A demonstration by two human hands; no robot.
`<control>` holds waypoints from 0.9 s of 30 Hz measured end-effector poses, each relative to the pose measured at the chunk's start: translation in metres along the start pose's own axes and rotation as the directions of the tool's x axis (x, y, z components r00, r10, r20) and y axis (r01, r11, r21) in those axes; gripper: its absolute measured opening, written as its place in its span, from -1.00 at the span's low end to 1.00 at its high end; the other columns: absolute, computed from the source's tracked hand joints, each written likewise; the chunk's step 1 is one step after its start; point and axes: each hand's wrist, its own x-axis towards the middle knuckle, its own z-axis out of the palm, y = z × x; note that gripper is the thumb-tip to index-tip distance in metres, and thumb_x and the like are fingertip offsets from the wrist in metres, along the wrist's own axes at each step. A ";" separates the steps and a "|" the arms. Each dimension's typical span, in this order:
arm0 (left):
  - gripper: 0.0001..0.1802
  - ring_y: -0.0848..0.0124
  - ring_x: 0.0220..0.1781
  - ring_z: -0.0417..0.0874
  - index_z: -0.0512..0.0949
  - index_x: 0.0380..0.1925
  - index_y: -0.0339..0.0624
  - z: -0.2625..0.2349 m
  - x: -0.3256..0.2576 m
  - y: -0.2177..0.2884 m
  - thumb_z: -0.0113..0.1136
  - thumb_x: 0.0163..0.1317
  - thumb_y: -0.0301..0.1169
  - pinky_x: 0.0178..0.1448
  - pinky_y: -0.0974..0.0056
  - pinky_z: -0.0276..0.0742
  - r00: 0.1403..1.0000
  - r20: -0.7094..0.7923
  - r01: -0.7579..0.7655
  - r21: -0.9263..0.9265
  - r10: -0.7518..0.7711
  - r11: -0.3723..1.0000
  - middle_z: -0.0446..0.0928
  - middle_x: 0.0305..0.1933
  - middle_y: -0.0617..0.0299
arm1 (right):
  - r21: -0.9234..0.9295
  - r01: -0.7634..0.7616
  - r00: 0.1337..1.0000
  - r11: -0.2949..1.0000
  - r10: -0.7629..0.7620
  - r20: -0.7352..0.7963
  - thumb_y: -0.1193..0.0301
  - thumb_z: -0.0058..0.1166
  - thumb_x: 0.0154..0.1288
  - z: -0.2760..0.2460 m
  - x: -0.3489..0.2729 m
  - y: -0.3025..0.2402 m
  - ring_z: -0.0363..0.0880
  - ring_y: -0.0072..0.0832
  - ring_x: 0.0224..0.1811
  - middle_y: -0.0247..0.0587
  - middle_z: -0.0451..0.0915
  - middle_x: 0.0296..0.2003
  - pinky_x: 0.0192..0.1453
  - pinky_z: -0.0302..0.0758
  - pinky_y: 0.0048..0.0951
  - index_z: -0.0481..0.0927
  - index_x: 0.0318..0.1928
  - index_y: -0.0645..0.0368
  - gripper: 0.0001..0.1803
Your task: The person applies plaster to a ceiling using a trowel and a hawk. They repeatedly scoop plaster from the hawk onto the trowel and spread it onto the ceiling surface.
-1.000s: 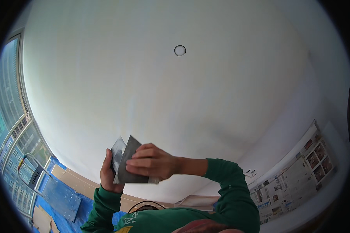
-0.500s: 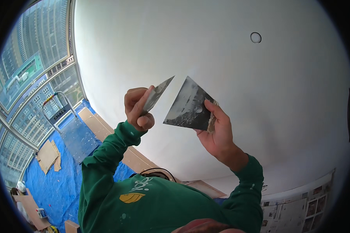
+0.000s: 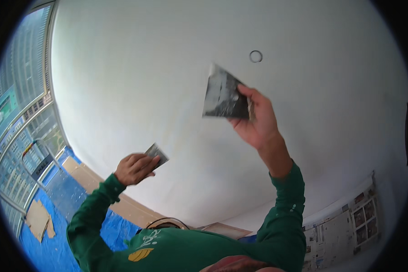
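My right hand [image 3: 257, 119] is raised in front of the white wall, thumb on the face of a wide putty knife [image 3: 223, 96]. Its dark metal blade points up and left, smeared with whitish filler; the palm hides most of the handle. Lower and to the left, my left hand [image 3: 136, 168] has its fingers wrapped over a second putty knife [image 3: 159, 156]. Only part of that grey blade shows past the fingertips. The two blades are well apart.
A round outline [image 3: 255, 56] marks the wall above my right hand. To the left stand a metal step platform [image 3: 61, 192] and tall windows [image 3: 22, 95]. Blue sheeting [image 3: 115, 233] covers the floor, with cardboard [image 3: 37, 219] on it. Printed paper [image 3: 333, 245] lies at lower right.
My right hand has lifted its putty knife higher. My left hand has dropped down and left with the other knife, turning its back upward. The blades have separated, and the view has shifted.
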 end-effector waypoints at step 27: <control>-0.65 0.06 0.08 0.50 0.53 0.05 -0.51 0.068 -0.228 0.159 -0.05 0.58 -0.37 0.18 0.10 0.44 0.000 -0.037 0.955 -0.295 -0.999 0.011 0.45 -0.01 -0.08 | -0.063 -0.464 0.344 -0.883 -0.246 0.906 0.43 -0.02 0.37 0.094 0.188 -0.458 0.52 0.03 0.14 0.05 0.57 0.01 0.21 0.49 0.05 0.65 -0.06 0.18 -0.77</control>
